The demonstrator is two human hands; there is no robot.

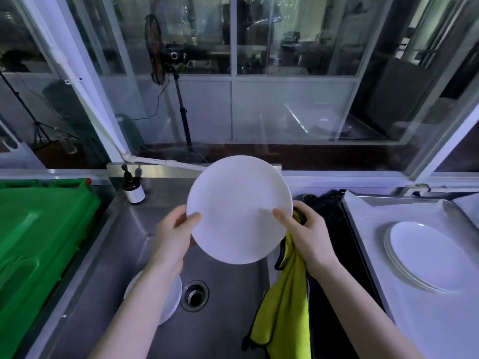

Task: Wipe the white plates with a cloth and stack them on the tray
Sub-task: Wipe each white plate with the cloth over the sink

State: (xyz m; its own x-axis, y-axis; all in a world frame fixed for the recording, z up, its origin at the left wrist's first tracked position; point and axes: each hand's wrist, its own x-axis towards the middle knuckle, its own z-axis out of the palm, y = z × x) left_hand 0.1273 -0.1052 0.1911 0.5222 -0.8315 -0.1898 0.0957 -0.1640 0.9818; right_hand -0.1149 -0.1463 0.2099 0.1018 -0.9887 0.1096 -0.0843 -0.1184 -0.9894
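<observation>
Plate [237, 209] held tilted at centre frame, above sink [228, 314]. Left hand [173, 229] pinches its left rim, thumb on the face. Right hand [304, 229] pinches the right rim, with cloth [285, 301] bunched behind and its tail hanging.

Risk: edge-only hold, possibly wet. It could slip onto the sink plates [172, 299], lower left. Finished stack [425, 257] sits on tray [368, 218], right.

This is the dishwashing corner of a working kitchen. A stainless steel sink [121, 244] with a round drain [194, 295] fills the middle, and a pump bottle [134, 189] stands at 11 o'clock. White plates [425, 257] lie stacked on a metal tray [375, 211] at 3 o'clock. A green plastic bin [39, 229] sits at 9 o'clock. Glass partitions [293, 35] and a standing fan [155, 50] are at 12 o'clock.
</observation>
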